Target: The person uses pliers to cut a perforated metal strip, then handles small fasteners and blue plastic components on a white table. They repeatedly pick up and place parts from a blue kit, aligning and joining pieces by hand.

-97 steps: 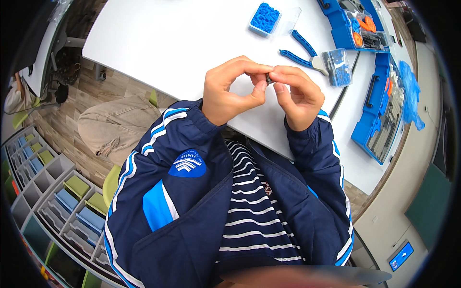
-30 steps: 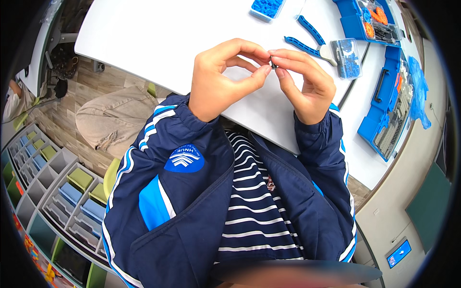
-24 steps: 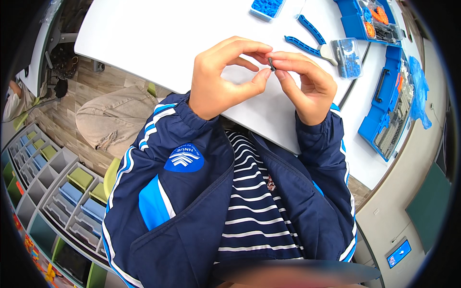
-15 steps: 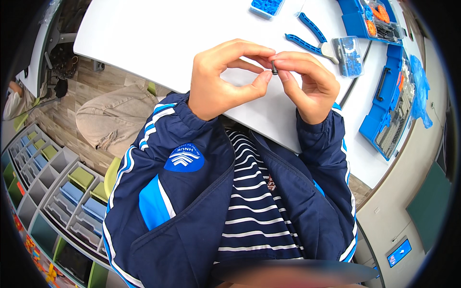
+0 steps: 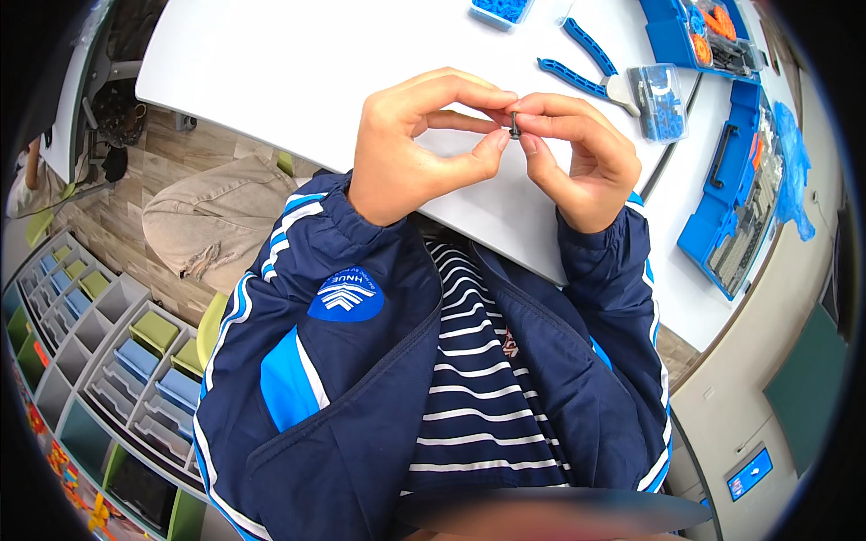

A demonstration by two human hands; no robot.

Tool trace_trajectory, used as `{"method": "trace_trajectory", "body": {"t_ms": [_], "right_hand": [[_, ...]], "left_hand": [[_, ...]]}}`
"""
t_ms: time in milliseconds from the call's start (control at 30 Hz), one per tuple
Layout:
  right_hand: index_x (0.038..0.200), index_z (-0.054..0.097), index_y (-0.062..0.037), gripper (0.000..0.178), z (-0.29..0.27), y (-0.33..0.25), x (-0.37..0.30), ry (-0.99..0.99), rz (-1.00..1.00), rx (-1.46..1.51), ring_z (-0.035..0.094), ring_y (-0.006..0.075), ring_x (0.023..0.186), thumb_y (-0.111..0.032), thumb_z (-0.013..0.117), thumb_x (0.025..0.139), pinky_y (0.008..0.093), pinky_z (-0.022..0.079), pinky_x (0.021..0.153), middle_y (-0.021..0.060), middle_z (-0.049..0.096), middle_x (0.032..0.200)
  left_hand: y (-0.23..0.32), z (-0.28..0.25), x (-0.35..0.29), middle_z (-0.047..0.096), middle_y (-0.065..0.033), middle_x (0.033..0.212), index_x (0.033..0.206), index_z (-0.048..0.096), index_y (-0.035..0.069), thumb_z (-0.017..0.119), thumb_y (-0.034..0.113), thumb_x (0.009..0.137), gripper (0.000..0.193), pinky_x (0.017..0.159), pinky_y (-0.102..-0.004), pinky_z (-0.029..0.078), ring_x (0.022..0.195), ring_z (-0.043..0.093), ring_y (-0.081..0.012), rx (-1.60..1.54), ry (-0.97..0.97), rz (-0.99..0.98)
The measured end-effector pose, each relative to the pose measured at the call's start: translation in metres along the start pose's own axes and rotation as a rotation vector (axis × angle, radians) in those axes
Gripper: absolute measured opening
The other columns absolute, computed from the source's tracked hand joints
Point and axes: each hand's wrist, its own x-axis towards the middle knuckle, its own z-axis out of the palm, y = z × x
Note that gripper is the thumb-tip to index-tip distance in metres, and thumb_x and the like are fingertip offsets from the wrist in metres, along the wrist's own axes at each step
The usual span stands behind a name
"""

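My left hand [image 5: 406, 149] and my right hand [image 5: 586, 158] meet above the near part of the white table. Between their fingertips is a small dark rod [image 5: 515, 127], upright in the picture, with a wider lower end. The fingers of both hands are closed in a pinch around it, and its upper tip is partly covered by the index fingers. Each thumb lies beside the wider end. The rod's exact kind is too small to make out.
Blue-handled pliers [image 5: 577, 79] lie beyond my right hand, beside a clear box [image 5: 657, 104] of blue and dark pieces. Another clear box [image 5: 501, 13] of blue pieces stands farther back. Open blue cases [image 5: 713, 185] with sorted parts and a blue plastic bag [image 5: 794, 171] are at right.
Both hands keep their pinch on the small dark rod. The rod has tilted slightly and more of its length shows. The hands have shifted only a little.
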Motion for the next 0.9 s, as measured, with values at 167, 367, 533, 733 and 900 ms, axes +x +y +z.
{"method": "trace_trajectory", "body": {"t_ms": [167, 367, 533, 733, 900], "right_hand": [[0.098, 0.071, 0.0030, 0.022, 0.003, 0.004, -0.002, 0.014, -0.016, 0.006, 0.071, 0.0241, 0.096, 0.012, 0.072, 0.078, 0.0328, 0.056, 0.086, 0.0175, 0.073, 0.103], [0.095, 0.069, 0.0031, 0.020, 0.004, 0.006, -0.004, 0.020, -0.028, -0.036, 0.071, 0.0227, 0.092, 0.012, 0.072, 0.078, 0.0315, 0.056, 0.083, 0.0164, 0.073, 0.100], [0.093, 0.067, 0.0028, 0.019, 0.006, 0.008, -0.004, 0.034, -0.028, -0.094, 0.072, 0.0220, 0.090, 0.012, 0.073, 0.076, 0.0307, 0.056, 0.081, 0.0164, 0.073, 0.098], [0.092, 0.067, 0.0023, 0.019, 0.009, 0.008, -0.006, 0.052, -0.049, -0.166, 0.072, 0.0213, 0.087, 0.012, 0.073, 0.076, 0.0294, 0.057, 0.079, 0.0157, 0.073, 0.098], [0.093, 0.067, 0.0017, 0.020, 0.011, 0.015, -0.006, 0.104, -0.065, -0.204, 0.072, 0.0218, 0.086, 0.011, 0.073, 0.076, 0.0293, 0.057, 0.079, 0.0148, 0.073, 0.097]], "left_hand": [[-0.001, 0.002, -0.001, 0.068, -0.0147, 0.108, 0.108, 0.070, -0.006, 0.070, -0.012, 0.079, 0.029, 0.089, -0.0333, 0.061, 0.101, 0.069, -0.0218, -0.011, 0.025, -0.005], [-0.005, 0.008, 0.000, 0.070, -0.0119, 0.098, 0.097, 0.072, -0.005, 0.071, -0.009, 0.077, 0.021, 0.082, -0.0312, 0.063, 0.091, 0.071, -0.0194, -0.025, 0.088, -0.019], [-0.009, 0.010, 0.000, 0.070, -0.0113, 0.096, 0.095, 0.071, -0.005, 0.071, -0.009, 0.078, 0.018, 0.081, -0.0307, 0.064, 0.090, 0.071, -0.0185, -0.009, 0.114, -0.013], [-0.017, 0.008, 0.000, 0.071, -0.0111, 0.096, 0.096, 0.072, -0.004, 0.070, -0.009, 0.080, 0.017, 0.080, -0.0299, 0.063, 0.090, 0.072, -0.0180, 0.016, 0.104, 0.020], [-0.019, 0.014, 0.000, 0.070, -0.0126, 0.101, 0.100, 0.071, -0.004, 0.067, -0.006, 0.088, 0.013, 0.083, -0.0322, 0.060, 0.094, 0.070, -0.0185, -0.039, 0.136, -0.091]]}}
